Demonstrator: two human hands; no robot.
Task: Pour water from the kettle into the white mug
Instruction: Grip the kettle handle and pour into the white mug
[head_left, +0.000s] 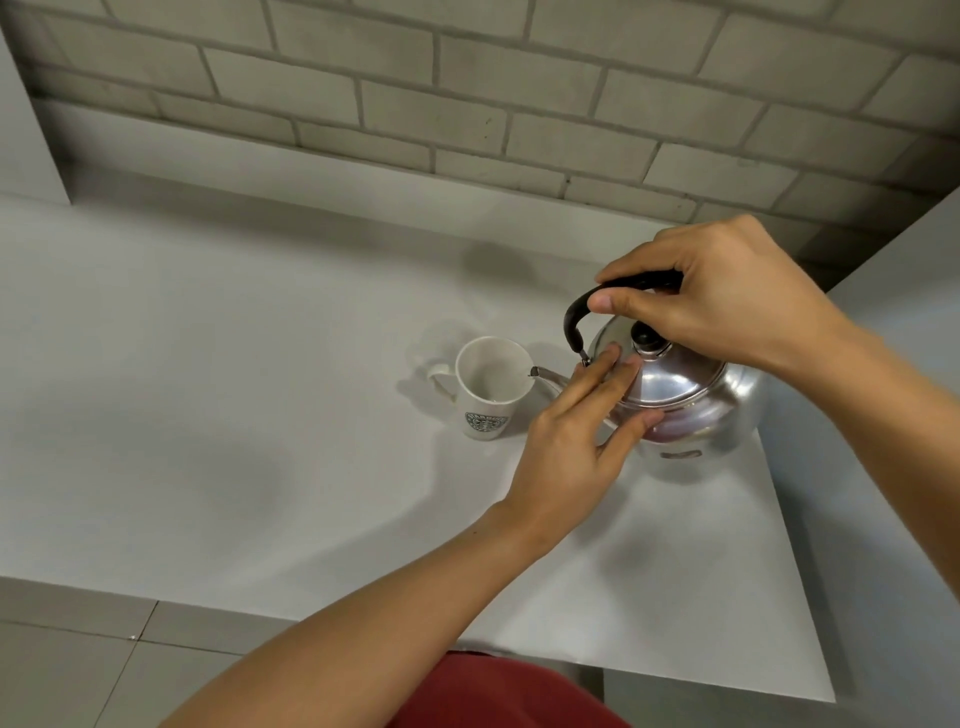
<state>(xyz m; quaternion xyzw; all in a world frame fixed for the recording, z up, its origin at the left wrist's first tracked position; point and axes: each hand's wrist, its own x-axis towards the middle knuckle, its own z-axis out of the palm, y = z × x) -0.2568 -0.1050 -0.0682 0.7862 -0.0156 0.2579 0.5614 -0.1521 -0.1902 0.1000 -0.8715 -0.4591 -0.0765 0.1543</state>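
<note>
Stainless steel kettle sits right of centre on the white countertop, tipped slightly toward the white mug, which stands just left of it, mid-frame. Spout tip reaches over the mug's right rim. No water stream visible; mug interior looks empty or nearly so, hard to tell.

Right hand is closed around the black handle, thumb and fingers wrapped over the top of the arch. Left hand is open, fingers extended; fingertips press flat on the lid, thumb against the kettle's side below the lid rim. Black lid knob sits between the two hands.

Risks, judged from here:
- Lid may slip off when tilt increases if the left fingers lift, dumping water.
- Left fingers rest on bare metal; if the water is hot, burn or flinch.
- Spout barely clears the rim; a small shift sideways would pour onto the counter.
- Spout could knock the light mug and tip it.
- Kettle is close to the counter's right edge.

Writing: mug has a round green logo with ringed text, Starbucks-style, letters too blurred to read. Small oval plate low on the kettle body, unreadable.

Grey brick wall across the top of the frame.
</note>
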